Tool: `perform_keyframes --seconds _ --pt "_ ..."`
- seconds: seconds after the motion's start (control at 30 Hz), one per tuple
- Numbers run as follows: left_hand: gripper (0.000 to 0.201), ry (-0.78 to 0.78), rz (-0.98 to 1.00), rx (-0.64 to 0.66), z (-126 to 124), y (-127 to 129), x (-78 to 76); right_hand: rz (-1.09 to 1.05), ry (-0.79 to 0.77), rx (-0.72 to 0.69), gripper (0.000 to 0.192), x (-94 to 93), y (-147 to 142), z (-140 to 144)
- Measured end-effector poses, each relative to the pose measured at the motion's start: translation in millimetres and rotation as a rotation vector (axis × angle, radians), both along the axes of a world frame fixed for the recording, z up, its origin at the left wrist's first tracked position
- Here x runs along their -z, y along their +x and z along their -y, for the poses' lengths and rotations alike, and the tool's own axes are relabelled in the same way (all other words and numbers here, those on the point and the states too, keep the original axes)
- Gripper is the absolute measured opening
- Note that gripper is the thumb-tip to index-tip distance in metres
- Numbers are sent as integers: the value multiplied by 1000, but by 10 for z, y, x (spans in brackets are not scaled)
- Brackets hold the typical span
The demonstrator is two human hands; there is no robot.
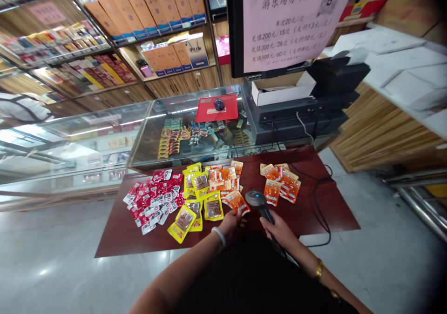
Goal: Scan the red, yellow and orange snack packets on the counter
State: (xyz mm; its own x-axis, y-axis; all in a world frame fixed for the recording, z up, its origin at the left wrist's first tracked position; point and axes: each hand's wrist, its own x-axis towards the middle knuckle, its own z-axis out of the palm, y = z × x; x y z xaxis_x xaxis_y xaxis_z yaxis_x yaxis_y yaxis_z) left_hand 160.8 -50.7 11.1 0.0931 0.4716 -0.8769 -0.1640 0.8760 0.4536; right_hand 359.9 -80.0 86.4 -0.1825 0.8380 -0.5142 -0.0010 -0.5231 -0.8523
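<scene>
My left hand (232, 225) grips the lower edge of an orange snack packet (238, 203), near the table's front edge. In my right hand (280, 229) is a black handheld barcode scanner (257, 199), its head close to that packet and a small blue light showing on top. More orange packets (223, 178) lie just beyond my left hand, and a separate group of orange packets (272, 192) rests to the right of the scanner. Yellow snack packets (213, 207) lie left of my left hand. Farther left is a spread of red and white packets (153, 200).
Everything lies on a dark red table (118, 237). Behind it stands a glass display counter (146, 153) with a mouse (219, 104) on a red mat (204, 110). A monitor with a paper sign (293, 25) stands at back right. A black cable (319, 211) loops over the table's right side.
</scene>
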Motion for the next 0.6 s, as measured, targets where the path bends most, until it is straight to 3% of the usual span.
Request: perform_keyframes --seconds 0.1,0.23,0.4,0.5,0.6 --pt "31 155 -110 215 93 16 89 9 -6 -17 49 -24 -24 28" --pt "33 305 -187 357 -74 149 92 9 -15 44 56 -58 -28 31" --pt "34 467 -153 423 -232 315 77 -4 6 52 56 -69 56 15" --pt "28 468 -146 466 -293 454 47 2 1 91 57 -33 124 32" --pt "15 416 -113 406 -433 724 -31 3 -23 140 59 39 201 68"
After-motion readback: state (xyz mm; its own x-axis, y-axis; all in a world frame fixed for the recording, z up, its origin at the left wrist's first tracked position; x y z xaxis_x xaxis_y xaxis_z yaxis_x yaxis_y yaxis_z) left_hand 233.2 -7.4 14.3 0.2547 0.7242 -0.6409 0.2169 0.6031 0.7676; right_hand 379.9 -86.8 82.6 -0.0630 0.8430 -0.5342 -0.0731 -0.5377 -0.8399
